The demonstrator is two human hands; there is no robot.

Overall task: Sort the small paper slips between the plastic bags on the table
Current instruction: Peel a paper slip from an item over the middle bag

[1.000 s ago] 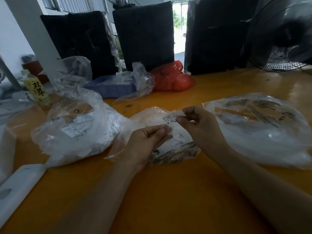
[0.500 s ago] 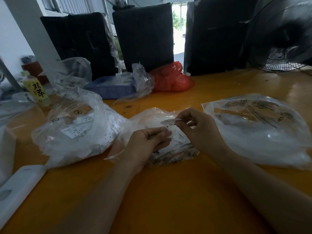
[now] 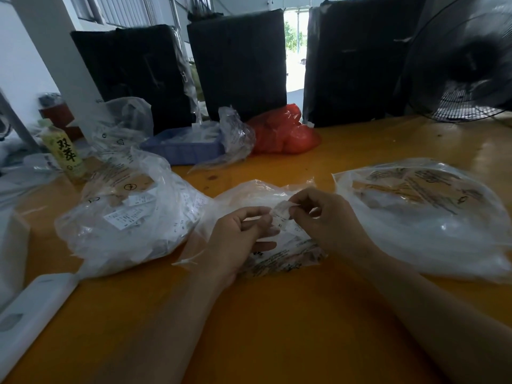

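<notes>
Three clear plastic bags lie on the orange table [image 3: 277, 328]. The left bag [image 3: 130, 217] bulges with white printed slips. A flatter middle bag [image 3: 277, 253] lies under my hands. To the right sits a third bag [image 3: 424, 217] showing dark print. My right hand [image 3: 327, 217] pinches a small white paper slip [image 3: 281, 214] between thumb and forefinger above the middle bag. My left hand [image 3: 238, 236] has its fingers curled around the slip's lower left edge, touching it.
A blue tray [image 3: 182, 146] with plastic film, a red bag [image 3: 285, 134] and a yellow-labelled bottle [image 3: 65, 153] stand at the back. Black wrapped bundles [image 3: 238, 65] line the far edge. A fan [image 3: 465, 67] stands far right; a white flat object [image 3: 30, 314] lies front left.
My right hand has drawn the slip down and left, closer to my left hand, whose fingers have now curled up to it. The bags have not moved.
</notes>
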